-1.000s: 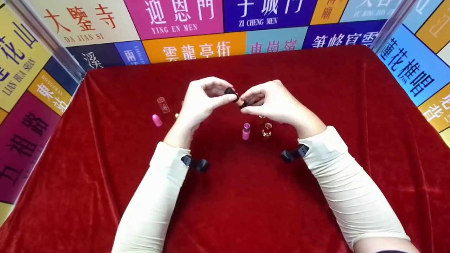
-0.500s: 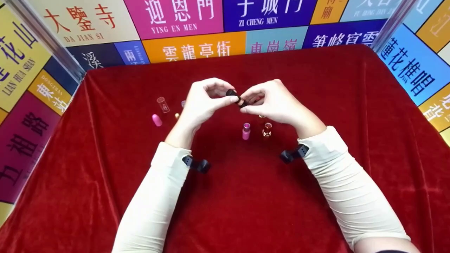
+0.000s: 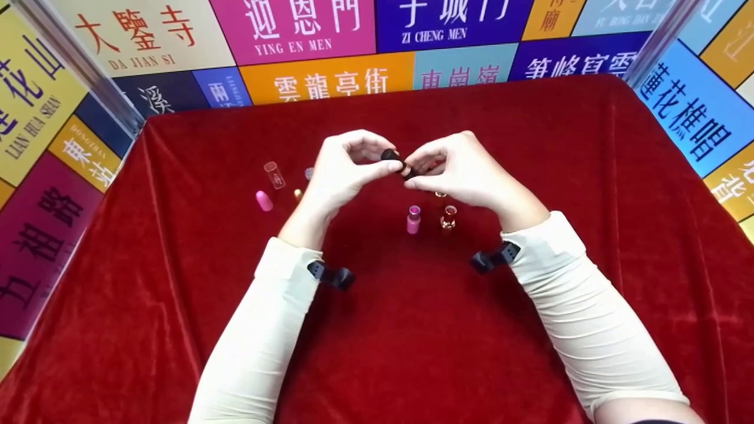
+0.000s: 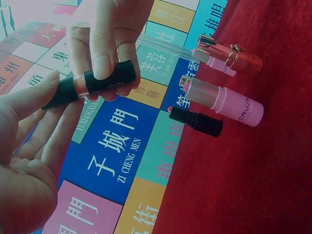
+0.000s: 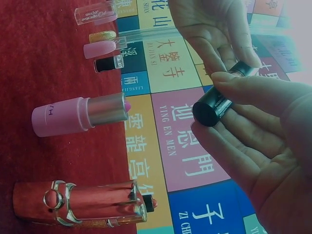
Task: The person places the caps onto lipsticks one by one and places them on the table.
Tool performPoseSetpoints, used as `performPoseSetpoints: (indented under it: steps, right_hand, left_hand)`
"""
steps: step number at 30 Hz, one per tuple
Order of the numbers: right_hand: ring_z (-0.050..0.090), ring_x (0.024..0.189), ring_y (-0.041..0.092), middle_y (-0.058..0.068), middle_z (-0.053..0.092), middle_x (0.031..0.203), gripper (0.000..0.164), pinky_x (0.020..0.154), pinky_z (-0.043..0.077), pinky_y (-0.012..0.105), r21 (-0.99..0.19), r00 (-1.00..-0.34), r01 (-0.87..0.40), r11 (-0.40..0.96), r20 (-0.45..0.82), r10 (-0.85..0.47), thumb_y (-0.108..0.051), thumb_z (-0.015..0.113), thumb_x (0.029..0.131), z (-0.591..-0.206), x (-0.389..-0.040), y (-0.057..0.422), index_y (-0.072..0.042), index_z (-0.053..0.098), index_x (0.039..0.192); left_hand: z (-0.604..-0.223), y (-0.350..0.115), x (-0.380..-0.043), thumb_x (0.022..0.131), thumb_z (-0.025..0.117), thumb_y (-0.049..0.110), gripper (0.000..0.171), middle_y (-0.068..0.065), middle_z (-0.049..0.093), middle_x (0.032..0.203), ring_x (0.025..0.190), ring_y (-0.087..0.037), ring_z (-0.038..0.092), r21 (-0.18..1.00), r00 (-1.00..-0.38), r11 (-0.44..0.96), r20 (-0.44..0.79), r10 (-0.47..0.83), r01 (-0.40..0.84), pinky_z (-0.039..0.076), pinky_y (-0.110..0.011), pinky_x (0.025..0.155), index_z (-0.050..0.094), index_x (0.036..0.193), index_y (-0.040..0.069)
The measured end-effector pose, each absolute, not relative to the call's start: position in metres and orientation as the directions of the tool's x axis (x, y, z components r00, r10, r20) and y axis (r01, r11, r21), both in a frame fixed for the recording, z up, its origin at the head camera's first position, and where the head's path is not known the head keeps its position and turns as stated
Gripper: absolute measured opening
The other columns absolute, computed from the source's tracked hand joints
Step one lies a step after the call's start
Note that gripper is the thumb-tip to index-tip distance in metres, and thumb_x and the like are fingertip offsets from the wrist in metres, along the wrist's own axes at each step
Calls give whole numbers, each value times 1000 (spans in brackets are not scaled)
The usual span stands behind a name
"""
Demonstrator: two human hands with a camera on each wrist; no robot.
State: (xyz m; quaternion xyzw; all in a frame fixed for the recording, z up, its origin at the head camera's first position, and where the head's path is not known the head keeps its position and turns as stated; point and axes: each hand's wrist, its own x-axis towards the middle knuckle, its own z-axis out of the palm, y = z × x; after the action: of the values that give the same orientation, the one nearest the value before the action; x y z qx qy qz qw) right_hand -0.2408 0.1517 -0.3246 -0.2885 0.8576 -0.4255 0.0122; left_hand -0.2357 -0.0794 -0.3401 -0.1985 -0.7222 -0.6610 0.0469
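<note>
Between both hands, above the cloth, is a slim black lipstick tube (image 3: 407, 171) with a copper-coloured band at its middle. My left hand (image 3: 347, 171) pinches the black cap (image 3: 390, 155) at one end between thumb and fingers. At the other end, the thumb and fingers of my right hand (image 3: 456, 168) grip the black base (image 4: 109, 78). The left wrist view shows a short stretch of the shiny band (image 4: 79, 86) between the two black parts. Tube and cap lie in one line, tilted.
On the red cloth (image 3: 377, 324), a pink lipstick (image 3: 413, 219) and a red-and-gold lipstick (image 3: 447, 218) stand uncapped below the hands. A black lipstick (image 4: 197, 122) stands beyond. Left of them are a clear cap (image 3: 274, 175), a pink cap (image 3: 264, 201) and a gold cap (image 3: 297, 194).
My left hand has shifted slightly right with the black cap, toward the right hand. Less of the copper band shows between cap and base. The right hand has barely moved.
</note>
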Motion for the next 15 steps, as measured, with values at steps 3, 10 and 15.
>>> performPoseSetpoints:
  steps: [3, 10, 15]
  right_hand:
    - [79, 93, 24, 9, 82, 100, 24, 84, 64, 29, -734, -830, -490, 470, 228, -510, -11, 89, 87, -325, -240, 152, -4, 83, 109]
    - [79, 93, 23, 8, 82, 100, 24, 84, 63, 29, -727, -830, -493, 478, 226, -511, -12, 90, 87, -324, -239, 151, -4, 83, 109]
    - [79, 92, 22, 8, 82, 99, 23, 84, 63, 29, -733, -834, -488, 475, 229, -502, -11, 90, 87, -324, -239, 151, -4, 83, 108]
  left_hand:
    - [-341, -79, -235, 85, 90, 7, 19, -6, 80, 93, 86, -23, 74, 938, -920, 51, 324, 222, 343, 60, -32, 81, 81, 101, 5]
    - [-342, -79, -235, 85, 90, 9, 19, -7, 80, 93, 87, -23, 75, 939, -923, 62, 319, 215, 339, 60, -32, 82, 81, 101, 5]
    - [-341, -79, -235, 85, 91, 8, 19, -6, 80, 92, 86, -21, 74, 939, -923, 59, 321, 210, 340, 60, -32, 82, 81, 101, 4]
